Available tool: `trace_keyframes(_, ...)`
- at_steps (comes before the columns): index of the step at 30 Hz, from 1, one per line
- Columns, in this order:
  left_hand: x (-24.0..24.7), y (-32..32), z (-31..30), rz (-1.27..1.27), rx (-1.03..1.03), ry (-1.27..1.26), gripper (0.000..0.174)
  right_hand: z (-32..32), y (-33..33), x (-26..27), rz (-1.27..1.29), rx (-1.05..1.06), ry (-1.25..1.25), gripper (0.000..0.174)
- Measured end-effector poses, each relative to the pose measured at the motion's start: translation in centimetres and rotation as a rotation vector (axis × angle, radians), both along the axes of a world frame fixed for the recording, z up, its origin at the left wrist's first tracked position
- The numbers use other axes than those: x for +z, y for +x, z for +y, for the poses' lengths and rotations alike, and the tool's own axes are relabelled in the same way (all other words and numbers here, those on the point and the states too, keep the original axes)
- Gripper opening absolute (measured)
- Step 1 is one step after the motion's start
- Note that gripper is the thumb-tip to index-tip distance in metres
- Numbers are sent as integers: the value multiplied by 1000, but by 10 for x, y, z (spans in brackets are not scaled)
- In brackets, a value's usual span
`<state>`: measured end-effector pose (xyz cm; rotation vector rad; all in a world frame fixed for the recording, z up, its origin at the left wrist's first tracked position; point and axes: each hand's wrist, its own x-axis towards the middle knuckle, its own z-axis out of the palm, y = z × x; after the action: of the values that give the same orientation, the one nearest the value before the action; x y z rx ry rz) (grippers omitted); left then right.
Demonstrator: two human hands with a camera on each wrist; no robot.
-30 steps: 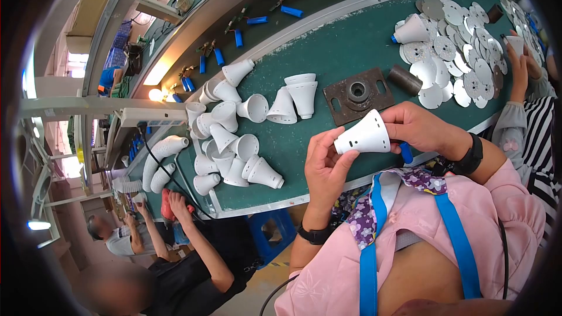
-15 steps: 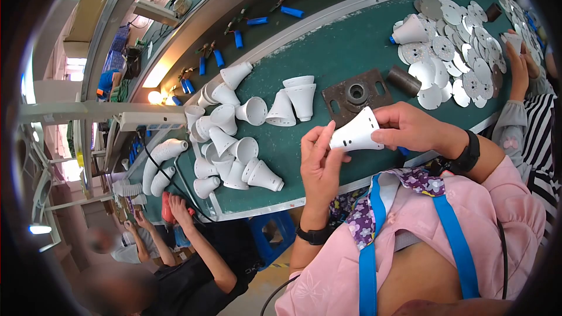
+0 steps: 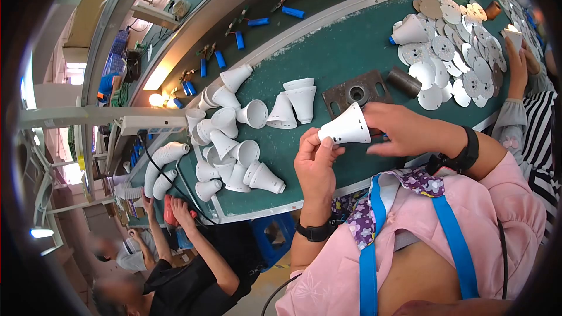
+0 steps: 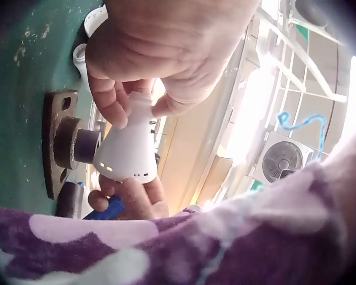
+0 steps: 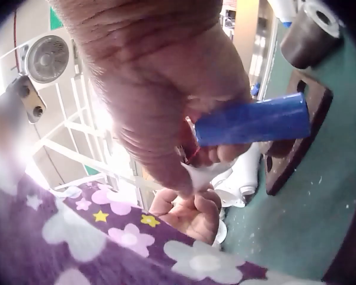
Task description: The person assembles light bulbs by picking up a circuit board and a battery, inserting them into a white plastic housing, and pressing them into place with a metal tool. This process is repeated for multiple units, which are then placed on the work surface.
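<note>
Since the earlier frame, the white cone point(image 3: 350, 126) has moved a little to the left side, and the left grip point(image 3: 316, 167) now has thumb and fingers together on its narrow neck. The cone is smooth, with slots around the wide rim and small dark holes near the neck. It is held above the worktop point(image 3: 351, 35), near the front edge; the metal block point(image 3: 336, 99) is just behind, and bare green surface lies toward the loose cones point(image 3: 224, 143). The right grip point(image 3: 410, 131), at the wide end, is curled around a blue cylinder point(image 5: 255, 122).
</note>
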<state>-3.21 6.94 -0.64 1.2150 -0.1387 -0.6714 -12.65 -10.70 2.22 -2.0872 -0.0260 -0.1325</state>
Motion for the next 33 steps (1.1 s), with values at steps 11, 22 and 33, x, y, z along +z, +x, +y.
trace_keyframes(11, -1, 4, -3, 151, 42, -95, 17, -1, -3, 25, -78, -264, -888, 17)
trace_keyframes(22, -10, -1, -15, 405, -146, -390, 11, -14, 14, 14, -318, -183, -309, 23)
trace_keyframes(33, 2, 18, -60, -127, -365, -66, 51, -47, 36, 51, -245, -49, -721, 20)
